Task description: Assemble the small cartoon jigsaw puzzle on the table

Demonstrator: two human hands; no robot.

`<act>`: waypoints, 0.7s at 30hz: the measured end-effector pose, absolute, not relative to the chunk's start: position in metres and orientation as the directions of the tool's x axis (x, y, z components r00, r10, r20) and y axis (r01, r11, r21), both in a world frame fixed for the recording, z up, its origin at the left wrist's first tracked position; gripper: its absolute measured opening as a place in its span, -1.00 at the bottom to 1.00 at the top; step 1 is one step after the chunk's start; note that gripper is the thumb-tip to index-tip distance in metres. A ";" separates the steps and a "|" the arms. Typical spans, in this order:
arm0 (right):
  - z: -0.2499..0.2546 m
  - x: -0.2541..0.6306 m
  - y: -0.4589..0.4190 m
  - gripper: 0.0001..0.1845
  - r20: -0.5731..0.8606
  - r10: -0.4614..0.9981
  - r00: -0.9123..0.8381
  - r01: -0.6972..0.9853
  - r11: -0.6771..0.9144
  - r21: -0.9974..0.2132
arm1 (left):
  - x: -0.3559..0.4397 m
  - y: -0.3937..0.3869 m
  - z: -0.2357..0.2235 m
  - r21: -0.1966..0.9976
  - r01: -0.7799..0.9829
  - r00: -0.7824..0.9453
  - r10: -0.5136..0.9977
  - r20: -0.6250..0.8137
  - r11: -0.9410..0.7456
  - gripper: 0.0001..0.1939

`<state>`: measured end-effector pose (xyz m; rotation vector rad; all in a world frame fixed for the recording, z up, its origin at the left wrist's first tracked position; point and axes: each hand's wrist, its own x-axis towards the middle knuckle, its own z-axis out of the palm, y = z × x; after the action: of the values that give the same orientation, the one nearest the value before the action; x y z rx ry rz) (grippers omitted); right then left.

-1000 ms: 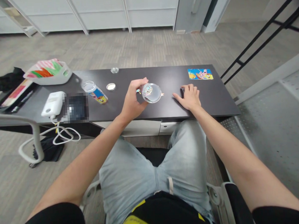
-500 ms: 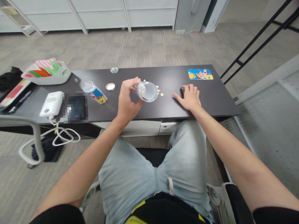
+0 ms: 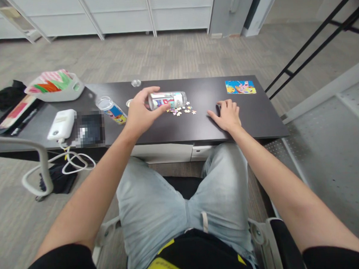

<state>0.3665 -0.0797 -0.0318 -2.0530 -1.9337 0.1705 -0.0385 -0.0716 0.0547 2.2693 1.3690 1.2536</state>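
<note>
My left hand (image 3: 142, 112) is closed around a clear plastic jar (image 3: 167, 100) with a colourful label. The jar lies sideways in the grip, its far end pointing right, above the dark table (image 3: 155, 131). Just below and beyond that end, several small jigsaw pieces (image 3: 178, 113) lie in a loose pile on the tabletop. To the right, my right hand (image 3: 228, 115) rests on the table with fingers spread, holding nothing that I can see. A bright cartoon picture card (image 3: 240, 87) lies flat behind it.
A second clear jar (image 3: 111, 110) with a cartoon label is left of my left hand. One clear lid (image 3: 136, 83) lies at the back edge; another round lid (image 3: 129, 102) is partly hidden. Further left are a white power bank (image 3: 61, 124) with a cable and a white basket (image 3: 75, 89).
My left hand has tipped the jar from mouth-towards-me to lying sideways and moved slightly left. More jigsaw pieces show on the table. My right hand stays put.
</note>
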 end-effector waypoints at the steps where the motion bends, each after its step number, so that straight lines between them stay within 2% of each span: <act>1: -0.032 0.367 -0.080 -0.12 0.130 0.988 0.079 0.950 -0.035 -0.311 | -0.043 -0.068 0.058 0.581 0.612 0.185 0.812 0.553 -0.536 -0.17; 5: -0.031 0.366 -0.080 -0.10 0.121 0.990 0.076 0.947 -0.033 -0.318 | -0.060 -0.051 0.067 0.605 0.590 0.148 0.808 0.570 -0.535 -0.09; 11: -0.026 0.363 -0.082 -0.16 0.110 0.990 0.088 0.953 -0.052 -0.299 | -0.064 -0.057 0.084 0.387 0.708 0.314 0.754 0.577 -0.590 -0.19; 14: -0.026 0.362 -0.083 -0.16 0.113 0.990 0.085 0.954 -0.048 -0.295 | -0.057 -0.068 0.093 0.362 0.725 0.372 0.775 0.511 -0.587 -0.21; 17: -0.028 0.363 -0.083 -0.18 0.118 0.990 0.073 0.952 -0.034 -0.303 | -0.052 -0.071 0.099 0.465 0.711 0.343 0.837 0.427 -0.528 -0.23; 19: -0.029 0.364 -0.083 -0.18 0.126 0.989 0.072 0.950 -0.029 -0.311 | -0.050 -0.069 0.100 0.610 0.637 0.217 0.869 0.445 -0.471 -0.28; 21: -0.032 0.365 -0.082 -0.18 0.134 0.988 0.070 0.947 -0.024 -0.320 | -0.046 -0.069 0.096 0.809 0.434 0.021 0.902 0.432 -0.397 -0.36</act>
<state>0.3649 -0.0823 -0.0315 -2.0307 -1.9347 0.1791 -0.0463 -0.0690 0.0963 1.8480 1.3581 1.3553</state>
